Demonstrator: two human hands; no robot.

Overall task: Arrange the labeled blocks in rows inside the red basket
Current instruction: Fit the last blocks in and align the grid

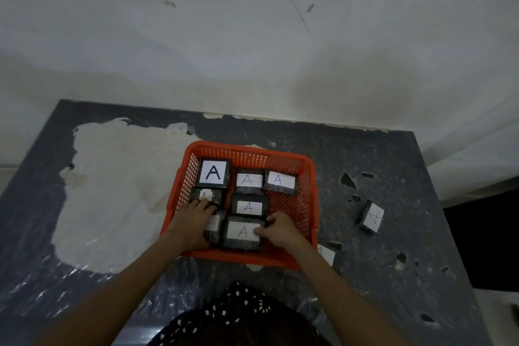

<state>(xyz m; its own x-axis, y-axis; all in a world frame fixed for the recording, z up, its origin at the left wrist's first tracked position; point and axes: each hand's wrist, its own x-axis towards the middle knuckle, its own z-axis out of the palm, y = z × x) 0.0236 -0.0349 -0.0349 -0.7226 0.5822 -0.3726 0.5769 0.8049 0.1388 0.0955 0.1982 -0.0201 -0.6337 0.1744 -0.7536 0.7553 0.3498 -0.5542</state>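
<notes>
Two labelled blocks lie outside basket

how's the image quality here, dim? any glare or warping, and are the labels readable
Head view: dim and underexposed overall; wide-angle bending curves the table edges; faint glare on the plastic film at lower left. The printed A block reads sharply, the handwritten labels only faintly, and the block under the left hand is murky. The block outside the red basket is slightly blurred.

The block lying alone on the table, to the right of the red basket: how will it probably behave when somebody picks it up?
The lone block looks rigid, with flat faces, so it should neither flop nor roll. It leans on one edge and might tip flat if nudged. Its paper label could be the slippery or tearable part.
</notes>
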